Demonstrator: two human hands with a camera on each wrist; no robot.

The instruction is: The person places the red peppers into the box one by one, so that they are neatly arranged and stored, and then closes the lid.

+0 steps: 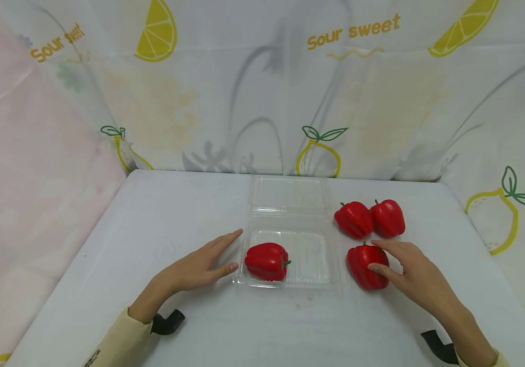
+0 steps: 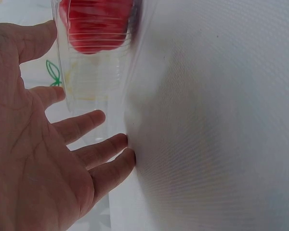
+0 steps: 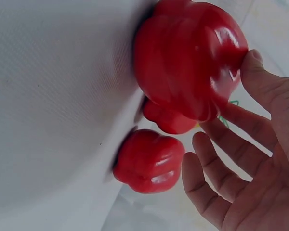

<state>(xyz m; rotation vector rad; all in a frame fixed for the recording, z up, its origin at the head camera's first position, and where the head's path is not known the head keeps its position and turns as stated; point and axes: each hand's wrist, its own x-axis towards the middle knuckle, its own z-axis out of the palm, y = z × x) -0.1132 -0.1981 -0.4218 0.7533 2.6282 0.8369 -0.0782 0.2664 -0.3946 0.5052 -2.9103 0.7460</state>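
Note:
A red bell pepper lies on its side in the left part of a clear plastic clamshell box, its green stem pointing right. Beside the box's left edge is my left hand, fingers spread and the palm bare; thumb and fingertips are right at the wall. My right hand pinches a second bell pepper on the table, thumb on its near side and index finger at the far side. In the right wrist view the thumb presses on this pepper's glossy skin while the other fingers fan out below it.
Two more red peppers, one on the left and one on the right, sit side by side behind the right hand. The box's lid is folded back flat toward the rear. A lemon-print cloth hangs behind the white table.

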